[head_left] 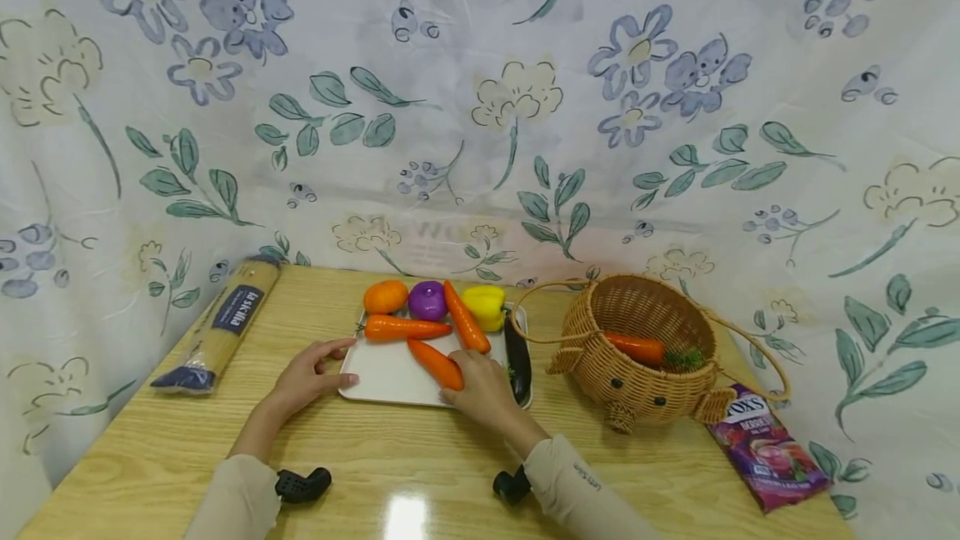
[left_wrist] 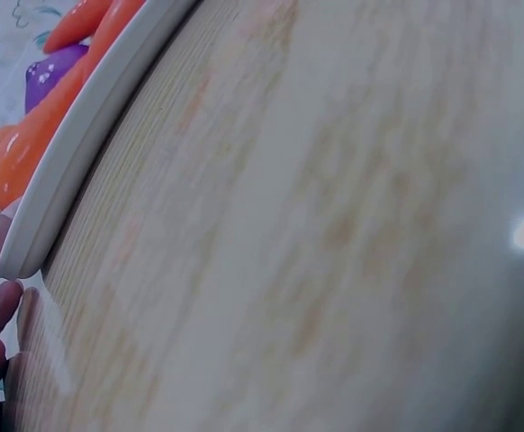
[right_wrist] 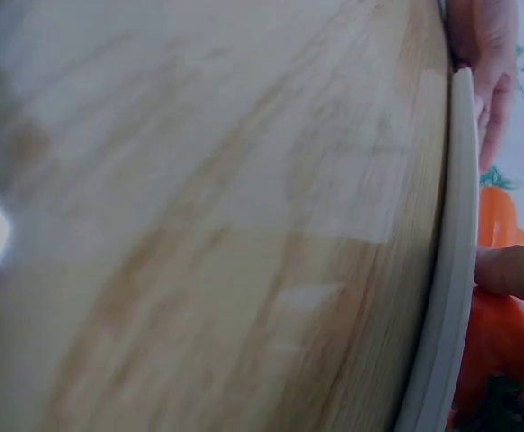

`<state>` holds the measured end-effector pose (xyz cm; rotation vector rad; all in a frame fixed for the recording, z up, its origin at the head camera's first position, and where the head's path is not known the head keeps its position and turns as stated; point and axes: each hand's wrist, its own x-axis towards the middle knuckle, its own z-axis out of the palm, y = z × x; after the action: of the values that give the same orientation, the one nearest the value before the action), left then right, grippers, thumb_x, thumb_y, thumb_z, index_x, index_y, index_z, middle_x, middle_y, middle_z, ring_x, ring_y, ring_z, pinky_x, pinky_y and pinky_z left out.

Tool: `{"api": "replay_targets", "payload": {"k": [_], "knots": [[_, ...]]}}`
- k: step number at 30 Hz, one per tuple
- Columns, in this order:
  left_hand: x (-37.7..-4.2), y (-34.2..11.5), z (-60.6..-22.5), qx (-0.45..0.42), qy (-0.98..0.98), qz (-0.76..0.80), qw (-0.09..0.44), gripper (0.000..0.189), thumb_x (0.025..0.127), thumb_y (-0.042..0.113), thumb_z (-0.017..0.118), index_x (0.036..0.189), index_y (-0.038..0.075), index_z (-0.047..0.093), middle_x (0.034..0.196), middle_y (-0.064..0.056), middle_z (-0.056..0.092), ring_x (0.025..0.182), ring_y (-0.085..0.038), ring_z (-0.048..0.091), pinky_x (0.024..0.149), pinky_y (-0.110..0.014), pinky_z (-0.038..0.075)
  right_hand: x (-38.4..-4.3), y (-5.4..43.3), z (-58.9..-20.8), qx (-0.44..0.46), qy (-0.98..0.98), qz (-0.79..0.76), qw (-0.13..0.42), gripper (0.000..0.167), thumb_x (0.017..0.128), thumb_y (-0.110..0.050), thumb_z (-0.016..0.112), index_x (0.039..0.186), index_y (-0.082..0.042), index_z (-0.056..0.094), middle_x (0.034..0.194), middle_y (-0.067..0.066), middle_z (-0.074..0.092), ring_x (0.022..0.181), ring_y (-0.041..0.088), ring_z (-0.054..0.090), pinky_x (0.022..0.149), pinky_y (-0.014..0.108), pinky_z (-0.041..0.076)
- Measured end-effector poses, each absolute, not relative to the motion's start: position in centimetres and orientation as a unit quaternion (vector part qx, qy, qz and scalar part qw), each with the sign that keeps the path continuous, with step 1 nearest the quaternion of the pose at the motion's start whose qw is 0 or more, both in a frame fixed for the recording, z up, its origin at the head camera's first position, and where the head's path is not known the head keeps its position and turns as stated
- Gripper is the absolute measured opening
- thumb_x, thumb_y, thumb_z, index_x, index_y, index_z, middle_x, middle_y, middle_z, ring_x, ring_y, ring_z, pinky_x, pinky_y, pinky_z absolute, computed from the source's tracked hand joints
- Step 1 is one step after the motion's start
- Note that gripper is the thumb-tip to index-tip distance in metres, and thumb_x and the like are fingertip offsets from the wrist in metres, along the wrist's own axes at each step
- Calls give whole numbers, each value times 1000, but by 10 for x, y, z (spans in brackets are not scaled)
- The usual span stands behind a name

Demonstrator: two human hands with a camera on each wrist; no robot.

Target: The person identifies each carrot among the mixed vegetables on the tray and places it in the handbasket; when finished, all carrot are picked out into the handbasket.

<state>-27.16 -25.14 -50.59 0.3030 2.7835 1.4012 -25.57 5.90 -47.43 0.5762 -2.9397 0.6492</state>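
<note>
A shallow white tray (head_left: pixel 390 373) lies on the table, holding several vegetables. My right hand (head_left: pixel 483 386) grips the thick end of an orange carrot (head_left: pixel 433 362) near the tray's front side; its leafy top shows in the right wrist view. At the tray's front left corner, my left hand (head_left: pixel 307 375) holds the rim (left_wrist: pixel 28 236) between thumb and fingers. Two more carrots lie behind, one crosswise (head_left: pixel 401 328) and one slanting (head_left: pixel 463 319). An orange pumpkin-like vegetable (head_left: pixel 386 297), a purple onion (head_left: pixel 428 301) and a yellow bell pepper (head_left: pixel 483 307) line the back. An eggplant (head_left: pixel 517 361) lies along the right side.
Right of the tray stands a wicker basket (head_left: pixel 600 382) with an animal face and handles, a carrot (head_left: pixel 637 348) inside. A purple snack bag (head_left: pixel 772 448) lies beyond it. A pack of spaghetti (head_left: pixel 232 315) lies at the left. Floral cloth (head_left: pixel 450 215) hangs behind the table.
</note>
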Motion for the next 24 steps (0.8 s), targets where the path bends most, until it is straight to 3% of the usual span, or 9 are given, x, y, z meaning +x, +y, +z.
{"api": "replay_targets", "payload": {"k": [8, 13, 24], "knots": [[-272, -253, -506, 93, 888, 450, 11, 63, 84, 27, 78, 140, 8, 56, 116, -17, 57, 79, -19, 38, 69, -30, 32, -255, 59, -472, 201, -950, 237, 40, 51, 79, -30, 83, 122, -9, 66, 113, 8, 69, 87, 20, 61, 76, 36, 48], [-274, -253, -508, 90, 888, 452, 15, 63, 85, 27, 78, 141, 9, 55, 118, -17, 57, 81, -20, 38, 70, -32, 32, -256, 61, -461, 195, -938, 287, 11, 50, 81, -28, 82, 124, -9, 66, 118, 6, 69, 89, 15, 56, 77, 32, 45], [-275, -253, -509, 87, 890, 447, 21, 63, 86, 28, 77, 142, 10, 54, 119, -17, 57, 81, -21, 38, 70, -33, 31, -263, 69, -444, 232, -918, 321, 18, 43, 79, -21, 82, 119, -14, 69, 113, 2, 68, 90, 17, 57, 79, 31, 46]]}}
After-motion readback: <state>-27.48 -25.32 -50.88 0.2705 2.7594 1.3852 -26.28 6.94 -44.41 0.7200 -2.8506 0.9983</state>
